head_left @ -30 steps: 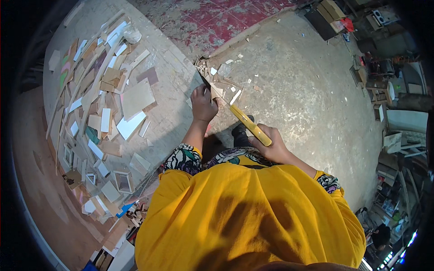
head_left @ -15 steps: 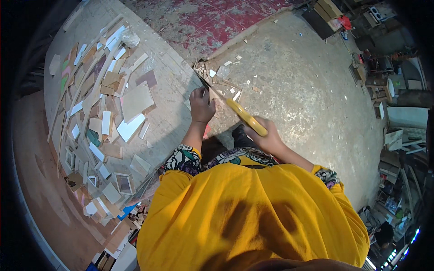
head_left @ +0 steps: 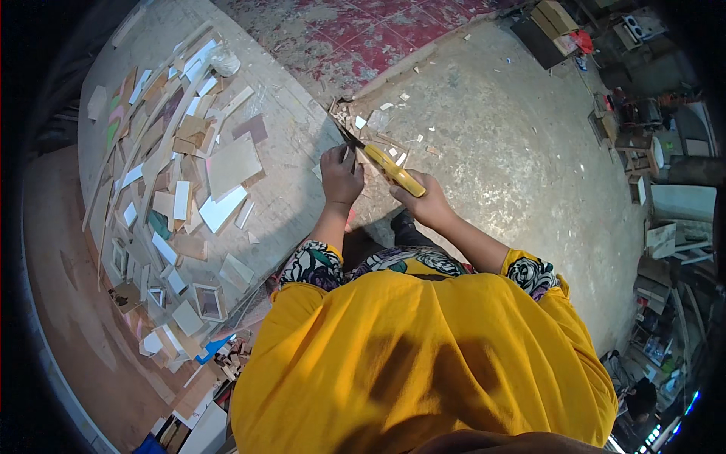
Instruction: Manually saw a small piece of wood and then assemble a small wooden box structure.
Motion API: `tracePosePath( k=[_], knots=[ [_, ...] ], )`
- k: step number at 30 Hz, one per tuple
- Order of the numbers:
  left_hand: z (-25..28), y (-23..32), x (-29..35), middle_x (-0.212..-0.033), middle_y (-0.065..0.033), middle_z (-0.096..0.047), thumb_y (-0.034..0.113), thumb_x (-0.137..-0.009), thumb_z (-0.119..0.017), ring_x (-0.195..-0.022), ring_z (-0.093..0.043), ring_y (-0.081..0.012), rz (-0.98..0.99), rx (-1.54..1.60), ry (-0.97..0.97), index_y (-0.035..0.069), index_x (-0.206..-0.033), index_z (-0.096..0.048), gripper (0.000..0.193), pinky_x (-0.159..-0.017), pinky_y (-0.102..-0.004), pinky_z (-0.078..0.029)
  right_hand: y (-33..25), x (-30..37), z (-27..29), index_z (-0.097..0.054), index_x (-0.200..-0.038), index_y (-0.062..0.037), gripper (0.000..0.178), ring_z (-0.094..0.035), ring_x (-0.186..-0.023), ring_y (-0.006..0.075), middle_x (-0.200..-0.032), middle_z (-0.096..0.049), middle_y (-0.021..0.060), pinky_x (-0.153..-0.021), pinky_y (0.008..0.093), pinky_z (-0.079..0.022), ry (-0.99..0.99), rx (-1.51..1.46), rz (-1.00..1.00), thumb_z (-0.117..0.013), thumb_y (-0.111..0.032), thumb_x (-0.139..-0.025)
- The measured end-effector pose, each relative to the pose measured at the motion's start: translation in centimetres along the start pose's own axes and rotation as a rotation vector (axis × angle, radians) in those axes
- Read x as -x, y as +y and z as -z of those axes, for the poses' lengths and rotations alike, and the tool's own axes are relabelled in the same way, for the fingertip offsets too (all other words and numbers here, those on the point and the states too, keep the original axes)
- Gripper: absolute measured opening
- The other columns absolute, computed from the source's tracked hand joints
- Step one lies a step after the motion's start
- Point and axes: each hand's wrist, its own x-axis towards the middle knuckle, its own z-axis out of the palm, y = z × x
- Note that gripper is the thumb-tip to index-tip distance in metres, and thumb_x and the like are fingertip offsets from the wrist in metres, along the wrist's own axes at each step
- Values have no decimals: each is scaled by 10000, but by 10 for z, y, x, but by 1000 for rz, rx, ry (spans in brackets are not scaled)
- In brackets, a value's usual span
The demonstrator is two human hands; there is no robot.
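My right hand (head_left: 427, 200) is wrapped round the yellow handle of a handsaw (head_left: 393, 170). Its dark blade points up and left, toward the corner of the worktable (head_left: 291, 125). Close beside the blade, at the table edge, my left hand (head_left: 342, 178) has its fingers curled. Whatever it grips is mostly hidden under the fingers and too small to name.
Wooden offcuts (head_left: 234, 166), strips and small frames (head_left: 208, 301) cover the table's left part. Wood scraps (head_left: 361, 121) litter the concrete floor (head_left: 514, 144) beyond the table corner. Cardboard boxes (head_left: 556, 19) stand at the far right, and tools and clutter line the right side.
The saw and my right hand have moved forward and left, so the handle is now nearer my left hand. My left hand stays about where it was at the table edge.
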Motion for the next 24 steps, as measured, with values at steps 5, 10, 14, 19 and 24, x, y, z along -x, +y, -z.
tracePosePath(
  k=[5, 10, 14, 19, 24],
  knots=[
    [8, 4, 2, -1110, -124, -557, 150, -641, -700, -1080, -468, -311, 25, -49, 4, 26, -1041, -628, 425, -965, -439, -341, -34, 19, 11, -597, -892, 2, 187, -509, -645, 109, -685, -562, 38, -598, 295, -425, -33, -69, -114, -618, -173, -830],
    [6, 2, 0, -1098, -124, -562, 141, -653, -682, -1076, -468, -314, 25, -39, -20, 27, -1030, -629, 397, -950, -435, -348, -34, 24, 6, -584, -874, 11, 177, -500, -616, 132, -660, -549, 64, -590, 308, -422, -37, -38, -99, -608, -158, -826],
    [1, -4, -2, -1115, -127, -554, 154, -654, -676, -1080, -467, -310, 35, -69, 18, 24, -1011, -636, 382, -953, -421, -357, -19, 26, 1, -561, -836, 9, 181, -492, -602, 146, -630, -534, 85, -583, 321, -416, -3, 16, 30, -615, -164, -823],
    [3, -2, 1, -1131, -117, -553, 158, -642, -696, -1085, -467, -308, 37, -55, -3, 31, -1038, -633, 421, -953, -421, -360, -17, 28, 7, -597, -984, 2, 229, -488, -558, 86, -664, -539, 4, -517, 244, -399, -25, 13, -15, -622, -172, -838],
    [5, -3, 1, -1136, -116, -551, 167, -633, -707, -1090, -465, -308, 30, -30, 1, 32, -1058, -624, 453, -957, -425, -357, -36, 25, 14, -586, -881, 11, 212, -510, -616, 144, -653, -550, 75, -598, 307, -426, -26, -42, -112, -627, -190, -826]
  ],
)
